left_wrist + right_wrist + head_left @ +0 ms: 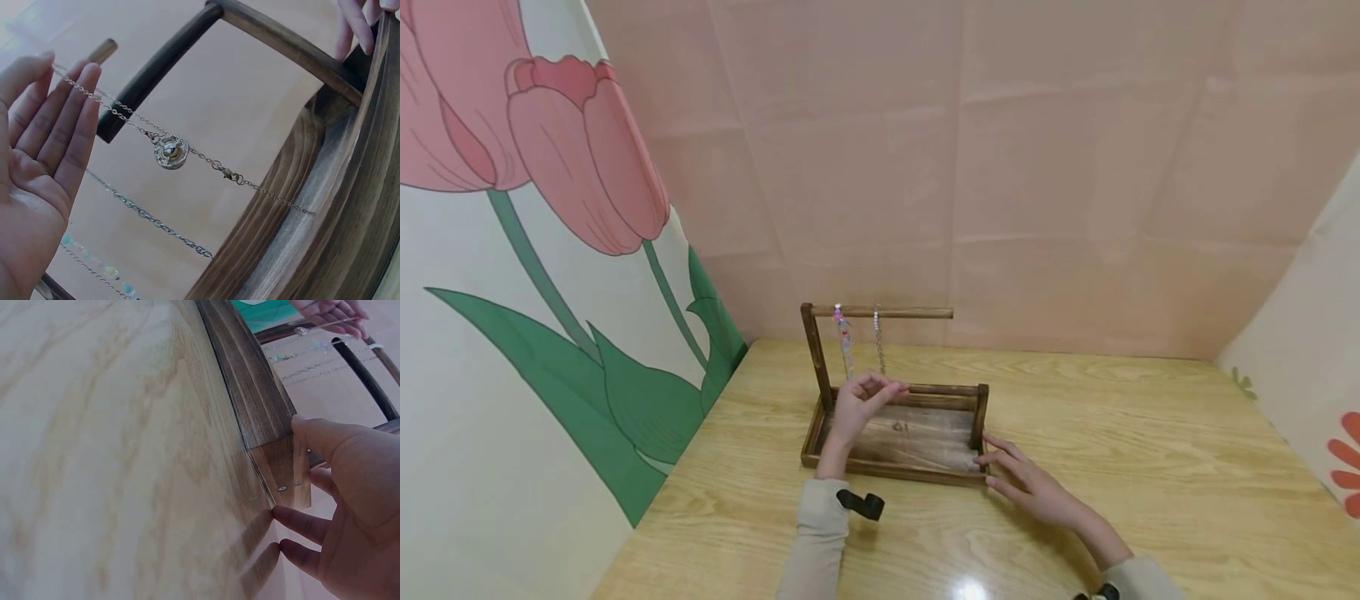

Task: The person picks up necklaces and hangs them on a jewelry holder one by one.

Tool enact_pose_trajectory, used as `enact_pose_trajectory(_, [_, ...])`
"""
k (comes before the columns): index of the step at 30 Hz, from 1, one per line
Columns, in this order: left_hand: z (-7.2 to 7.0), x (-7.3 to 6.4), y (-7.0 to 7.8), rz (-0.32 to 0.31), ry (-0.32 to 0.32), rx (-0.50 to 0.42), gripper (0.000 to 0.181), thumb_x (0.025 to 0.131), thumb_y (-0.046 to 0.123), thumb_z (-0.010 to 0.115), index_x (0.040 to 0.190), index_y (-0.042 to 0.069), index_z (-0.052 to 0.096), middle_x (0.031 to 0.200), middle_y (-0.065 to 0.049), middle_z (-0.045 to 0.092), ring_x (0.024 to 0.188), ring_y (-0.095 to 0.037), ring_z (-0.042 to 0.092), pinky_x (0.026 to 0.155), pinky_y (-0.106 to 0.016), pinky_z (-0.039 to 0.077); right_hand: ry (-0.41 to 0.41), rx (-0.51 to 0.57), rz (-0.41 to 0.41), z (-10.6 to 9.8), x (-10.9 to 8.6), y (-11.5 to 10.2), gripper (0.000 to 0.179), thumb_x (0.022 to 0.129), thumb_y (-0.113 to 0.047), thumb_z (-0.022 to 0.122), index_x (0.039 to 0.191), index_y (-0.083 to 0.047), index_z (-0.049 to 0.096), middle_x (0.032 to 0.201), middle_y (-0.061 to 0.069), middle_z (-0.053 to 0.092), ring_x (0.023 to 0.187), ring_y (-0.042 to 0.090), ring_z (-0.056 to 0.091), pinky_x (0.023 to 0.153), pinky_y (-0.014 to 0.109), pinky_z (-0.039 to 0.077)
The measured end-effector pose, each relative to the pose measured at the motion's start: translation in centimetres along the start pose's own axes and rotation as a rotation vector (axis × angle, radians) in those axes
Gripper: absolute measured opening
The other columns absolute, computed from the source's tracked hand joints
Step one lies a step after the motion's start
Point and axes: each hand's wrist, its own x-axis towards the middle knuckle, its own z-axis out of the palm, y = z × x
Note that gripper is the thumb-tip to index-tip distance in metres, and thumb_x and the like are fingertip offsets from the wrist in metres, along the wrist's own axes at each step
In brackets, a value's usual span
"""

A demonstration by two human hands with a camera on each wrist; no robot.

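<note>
My left hand (pixel 857 408) pinches a fine chain necklace between thumb and fingertips, above the wooden jewelry stand (pixel 895 477). In the left wrist view, the necklace's round sparkling pendant (pixel 170 152) hangs from the chain, with a small clasp (pixel 228 174) further along it. My right hand (pixel 1037 492) lies at the stand's right front corner. Its thumb touches the corner in the right wrist view, while the other fingers spread, fairly straight, beside the end wall and partly behind it. Two fingertips (pixel 278 515) reach the table surface.
A colourful beaded strand (pixel 844 333) and a silver chain (pixel 878 333) hang from the stand's upper bar (pixel 917 313). A lower rail (pixel 943 389) crosses the tray's back. Behind the wooden table (pixel 1112 433) is a pink backdrop (pixel 1037 208); a tulip-print sheet (pixel 647 358) stands at left.
</note>
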Motion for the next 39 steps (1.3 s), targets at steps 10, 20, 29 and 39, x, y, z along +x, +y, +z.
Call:
enact_pose_trajectory(10, [-0.9, 0.1, -0.2, 0.053, 0.054, 0.064, 0.019, 0.09, 0.007, 0.059, 0.092, -0.012, 0.058, 0.093, -0.018, 0.07, 0.084, -0.023, 0.069, 0.082, -0.035, 0.055, -0.003, -0.008, -0.004, -0.1, 0.0, 0.1, 0.029, 0.094, -0.02, 0.056, 0.123, -0.015, 0.055, 0.147, 0.016, 0.031, 0.123, 0.044, 0.042, 0.086, 0.061, 0.045])
enact_pose_trajectory(20, [-1.6, 0.4, -0.6, 0.1, 0.103, 0.043, 0.018, 0.09, 0.006, 0.059, 0.09, -0.012, 0.058, 0.092, -0.024, 0.068, 0.081, -0.023, 0.07, 0.081, -0.038, 0.055, -0.013, 0.001, 0.026, -0.3, 0.0, 0.4, 0.03, 0.094, -0.022, 0.056, 0.123, -0.017, 0.055, 0.149, 0.012, 0.029, 0.127, 0.038, 0.04, 0.089, 0.057, 0.045])
enact_pose_trajectory(29, [-1.9, 0.4, 0.8, 0.118, 0.118, 0.05, 0.009, 0.089, -0.008, 0.054, 0.088, -0.016, 0.056, 0.091, -0.02, 0.07, 0.083, -0.021, 0.07, 0.08, -0.035, 0.055, -0.03, 0.022, 0.01, 0.0, 0.3, 0.2, 0.029, 0.095, -0.022, 0.054, 0.123, -0.013, 0.056, 0.149, 0.015, 0.029, 0.128, 0.04, 0.039, 0.09, 0.058, 0.044])
enact_pose_trajectory(39, [-1.8, 1.2, 0.7, 0.079, 0.142, 0.041, 0.014, 0.088, -0.005, 0.058, 0.089, -0.018, 0.056, 0.091, -0.02, 0.07, 0.083, -0.02, 0.07, 0.08, -0.033, 0.055, -0.026, 0.013, 0.017, -0.2, 0.1, -0.1, 0.028, 0.095, -0.02, 0.054, 0.122, -0.013, 0.056, 0.149, 0.015, 0.029, 0.128, 0.042, 0.038, 0.089, 0.059, 0.044])
